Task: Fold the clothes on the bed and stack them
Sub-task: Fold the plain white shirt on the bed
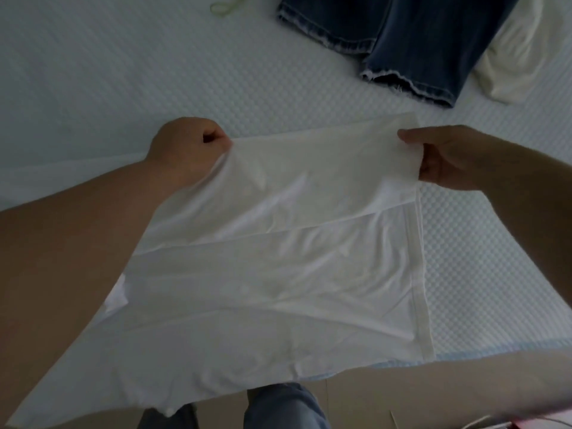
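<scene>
A white garment [272, 243] is held stretched over the near edge of the bed [93, 72], its far corners pinched by the left hand [188, 150] and right hand [455, 159], and the fold could be skewed if the thin, slippery-looking cloth were released unevenly.

both hands [185, 147] [448, 156] pinch white garment [278, 258]

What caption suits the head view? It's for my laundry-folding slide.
Both hands, left hand and right hand, hold a white garment stretched over the bed, jeans beyond.
</scene>
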Demonstrator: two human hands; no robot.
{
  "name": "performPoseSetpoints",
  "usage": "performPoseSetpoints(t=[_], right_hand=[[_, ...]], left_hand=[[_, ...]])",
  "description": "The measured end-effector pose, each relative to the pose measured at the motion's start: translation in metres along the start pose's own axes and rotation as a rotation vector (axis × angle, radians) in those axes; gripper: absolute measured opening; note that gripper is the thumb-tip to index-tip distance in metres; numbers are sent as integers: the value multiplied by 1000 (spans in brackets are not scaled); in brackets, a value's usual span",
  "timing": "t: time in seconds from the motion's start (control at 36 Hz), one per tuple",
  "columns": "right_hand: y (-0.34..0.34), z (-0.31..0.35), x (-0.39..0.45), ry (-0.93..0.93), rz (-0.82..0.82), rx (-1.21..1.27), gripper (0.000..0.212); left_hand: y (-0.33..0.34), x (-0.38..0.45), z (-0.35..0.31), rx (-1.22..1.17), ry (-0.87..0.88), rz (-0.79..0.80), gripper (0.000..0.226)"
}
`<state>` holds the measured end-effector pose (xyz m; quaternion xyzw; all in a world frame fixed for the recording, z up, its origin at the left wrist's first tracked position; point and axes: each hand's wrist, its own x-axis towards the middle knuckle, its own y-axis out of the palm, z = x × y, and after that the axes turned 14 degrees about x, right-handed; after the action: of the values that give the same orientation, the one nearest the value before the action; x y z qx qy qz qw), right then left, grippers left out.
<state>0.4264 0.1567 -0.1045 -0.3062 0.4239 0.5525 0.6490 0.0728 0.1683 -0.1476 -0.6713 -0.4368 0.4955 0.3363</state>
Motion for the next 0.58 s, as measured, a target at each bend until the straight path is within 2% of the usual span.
performPoseSetpoints(t=[0.11,0.25,0.33,0.42,0.5,0.58], right_hand=[[4,4,8,-88,-109,-12,28],[6,9,23,-237,-225,112,22],[15,7,34,-322,-301,-6,10],[20,10,47,-414,-422,-171,16],[20,11,50,-392,-373,-207,15],[17,6,49,-395,-293,-268,49]], left_hand=[[0,-2,1,-43,-14,-21,20],[0,-1,-3,-106,-62,-110,21],[4,4,-8,-53,-70,-145,23],[10,9,-9,19,-103,-146,26],[16,7,-13,111,-130,-177,27],[21,1,-18,198,-183,-229,25]])
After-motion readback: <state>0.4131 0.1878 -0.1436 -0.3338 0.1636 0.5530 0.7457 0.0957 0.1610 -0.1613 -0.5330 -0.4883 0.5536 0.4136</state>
